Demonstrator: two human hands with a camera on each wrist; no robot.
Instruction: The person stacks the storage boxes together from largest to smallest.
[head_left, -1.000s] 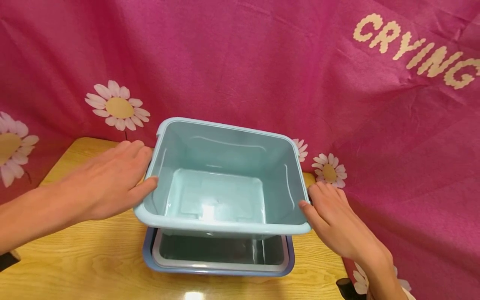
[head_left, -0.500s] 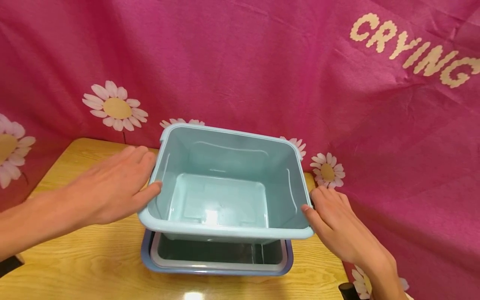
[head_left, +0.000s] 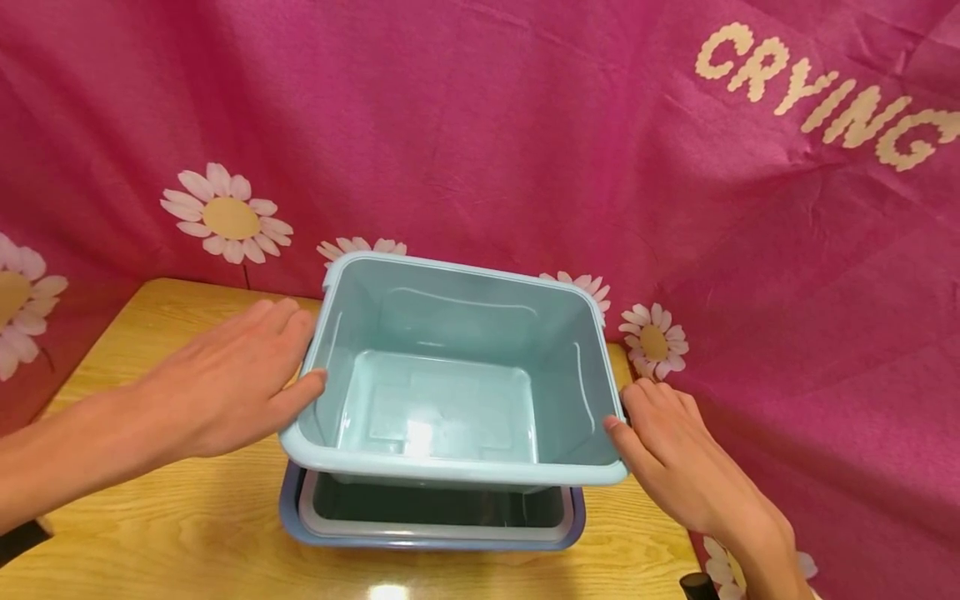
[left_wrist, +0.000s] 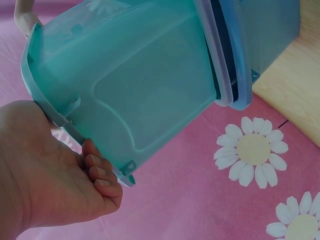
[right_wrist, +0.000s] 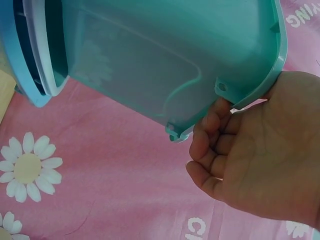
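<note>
Both hands grip a light teal plastic storage bin (head_left: 442, 404) by the rims of its two short sides. My left hand (head_left: 243, 375) has its thumb over the left rim and, in the left wrist view, fingers curled under its edge. On the opposite rim, my right hand (head_left: 675, 446) holds the same way, fingers curled beneath in the right wrist view. Nothing lies inside the teal bin. Its lower part sits within the mouth of a grey-rimmed bin (head_left: 435, 531), which is nested in a blue bin (head_left: 435, 545). The front of both lower rims shows below the teal one.
The stack stands on a wooden table (head_left: 172, 517). Behind it and along the right side hangs a pink cloth (head_left: 465, 125) printed with daisies and lettering.
The teal bin has sunk slightly lower towards the nested bins, and both hands have moved down with it. Their hold on the rims is the same.
</note>
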